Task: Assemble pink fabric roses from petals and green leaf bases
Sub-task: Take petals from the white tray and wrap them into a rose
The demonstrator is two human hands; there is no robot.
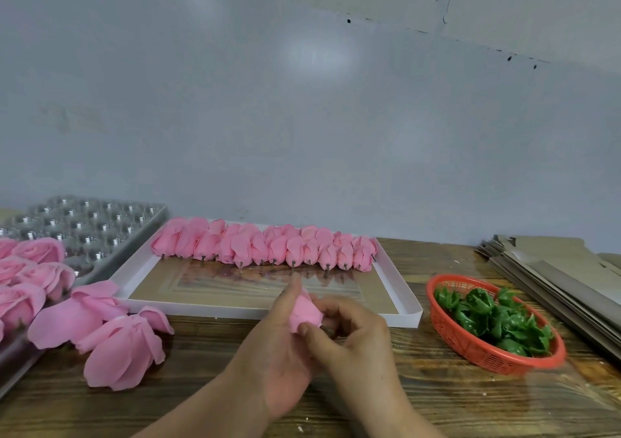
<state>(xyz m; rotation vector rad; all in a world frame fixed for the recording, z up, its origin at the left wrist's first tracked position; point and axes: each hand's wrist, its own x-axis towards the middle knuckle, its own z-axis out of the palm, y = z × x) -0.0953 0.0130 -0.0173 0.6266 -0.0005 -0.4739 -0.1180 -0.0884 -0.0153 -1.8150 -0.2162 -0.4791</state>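
Note:
Both hands meet over the wooden table, in front of the white tray. My left hand (280, 343) cups a pink rose bud (305, 313) from below and behind. My right hand (353, 333) pinches the bud's dark stem end with thumb and curled fingers. A row of several pink buds (262, 246) with short dark stems lies along the far side of the white tray (400, 299). Green leaf bases (490, 320) fill a red plastic basket (470, 350) to the right.
Loose pink petal clusters (117, 343) lie on the table at left. Finished pink roses (37, 269) sit in a clear blister tray (94, 222) at far left. Flat cardboard sheets (554, 269) are stacked at the right, and a grey wall stands behind.

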